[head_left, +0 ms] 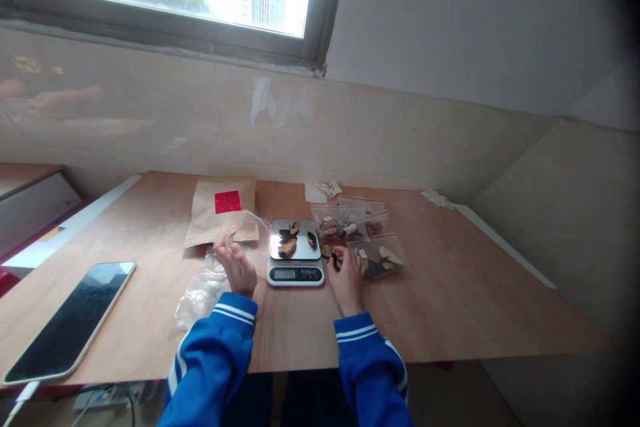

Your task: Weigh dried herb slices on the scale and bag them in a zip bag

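My left hand [236, 268] is closed on the edge of a clear zip bag [256, 230], which spreads up toward the scale. A small white kitchen scale [296, 274] stands between my hands. Several brown and black dried pieces [287, 247] lie apart on its steel plate; its display is too small to read. Just right of the scale, the fingers of my right hand [347, 279] pinch a small dark dried piece [336, 261]. A round brownish piece [327, 250] shows beside those fingertips. Touching that hand's right side is a filled zip bag [383, 267] of similar pieces.
More filled zip bags [340, 223] lie behind my right hand. A brown paper bag [205, 213] with a red label is at the back left, crumpled clear plastic [200, 290] before it. A charging phone [75, 320] lies far left. Pale scraps [327, 189] sit near the wall.
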`<state>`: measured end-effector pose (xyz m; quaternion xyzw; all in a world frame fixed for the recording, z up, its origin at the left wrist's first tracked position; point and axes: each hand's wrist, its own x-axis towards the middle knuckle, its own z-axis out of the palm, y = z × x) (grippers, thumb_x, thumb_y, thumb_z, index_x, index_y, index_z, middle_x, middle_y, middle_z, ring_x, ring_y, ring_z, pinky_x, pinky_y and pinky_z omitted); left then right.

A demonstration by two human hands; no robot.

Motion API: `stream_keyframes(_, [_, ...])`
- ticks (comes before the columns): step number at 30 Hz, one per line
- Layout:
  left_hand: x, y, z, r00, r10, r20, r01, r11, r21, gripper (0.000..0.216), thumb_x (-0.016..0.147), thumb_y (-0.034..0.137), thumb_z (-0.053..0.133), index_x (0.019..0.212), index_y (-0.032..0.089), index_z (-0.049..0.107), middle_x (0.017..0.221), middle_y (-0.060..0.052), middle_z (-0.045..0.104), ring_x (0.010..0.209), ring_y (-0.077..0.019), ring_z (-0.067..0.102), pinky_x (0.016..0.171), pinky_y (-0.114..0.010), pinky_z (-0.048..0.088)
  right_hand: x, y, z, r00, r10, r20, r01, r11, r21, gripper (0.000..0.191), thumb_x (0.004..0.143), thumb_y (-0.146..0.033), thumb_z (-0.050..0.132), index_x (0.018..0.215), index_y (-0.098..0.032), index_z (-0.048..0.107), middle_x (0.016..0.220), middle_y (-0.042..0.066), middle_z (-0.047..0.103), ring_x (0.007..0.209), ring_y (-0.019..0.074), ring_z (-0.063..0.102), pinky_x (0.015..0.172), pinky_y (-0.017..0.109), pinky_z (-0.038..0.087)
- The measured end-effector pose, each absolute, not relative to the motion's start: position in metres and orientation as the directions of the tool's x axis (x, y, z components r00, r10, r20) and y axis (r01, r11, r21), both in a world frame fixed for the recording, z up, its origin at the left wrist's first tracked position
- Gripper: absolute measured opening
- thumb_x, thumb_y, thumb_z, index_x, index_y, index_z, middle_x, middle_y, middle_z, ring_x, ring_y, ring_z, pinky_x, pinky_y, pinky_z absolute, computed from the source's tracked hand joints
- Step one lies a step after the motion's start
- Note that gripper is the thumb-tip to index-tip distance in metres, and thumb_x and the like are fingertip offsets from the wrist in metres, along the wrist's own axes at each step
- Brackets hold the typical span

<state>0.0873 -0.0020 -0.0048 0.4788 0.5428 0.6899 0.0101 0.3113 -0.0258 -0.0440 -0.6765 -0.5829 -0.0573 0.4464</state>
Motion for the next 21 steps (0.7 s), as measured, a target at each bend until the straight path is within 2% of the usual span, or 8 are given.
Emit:
stream_keyframes(5, [0.089,-0.002,-0.005,-0.549,0.548,0.631,0.456,-0.437,0.776,0.036,0.097,0.037,0.031,0.122,0.017,0.048,0.128,-0.015,0.050,0.118,-0.0223,0.050,0.105,-0.044,0.037,0.309,-0.026,-0.038,0.355,0.681,0.641,0.810,0.118,-0.574,0.023,0.084,-0.017,0.044,0.103,-0.018,0.058,0.098,0.010,0.067,0.097,0.0261,0.055,0.088,0.040,0.036])
stream_keyframes(14, [0.090,-0.003,-0.002,-0.553,0.551,0.625,0.433,-0.450,0.781,0.035,0.097,0.037,0.031,0.120,0.018,0.049,0.125,-0.013,0.052,0.116,-0.0208,0.049,0.105,-0.043,0.034,0.313,-0.028,-0.032,0.493,0.597,0.633,0.693,0.171,-0.700,0.026,0.089,-0.019,0.035,0.102,-0.016,0.057,0.095,0.012,0.064,0.090,0.0238,0.057,0.082,0.037,0.042])
stream_keyframes(17, [0.090,-0.003,-0.002,-0.575,0.552,0.603,0.416,-0.438,0.797,0.034,0.097,0.039,0.032,0.117,0.019,0.051,0.122,-0.012,0.053,0.115,-0.0208,0.050,0.105,-0.043,0.034,0.314,-0.031,-0.031,0.517,0.596,0.615,0.731,0.067,-0.680,0.027,0.088,-0.018,0.033,0.099,-0.016,0.058,0.094,0.011,0.064,0.090,0.0248,0.055,0.082,0.038,0.040])
stream_keyframes(21, [0.090,-0.002,-0.002,-0.582,0.577,0.573,0.395,-0.415,0.819,0.036,0.097,0.042,0.032,0.115,0.017,0.050,0.122,-0.015,0.051,0.116,-0.0238,0.049,0.104,-0.048,0.035,0.311,-0.034,-0.030,0.500,0.700,0.509,0.820,-0.193,-0.540,0.027,0.085,-0.020,0.038,0.085,-0.020,0.065,0.098,0.011,0.060,0.095,0.0291,0.050,0.079,0.040,0.035])
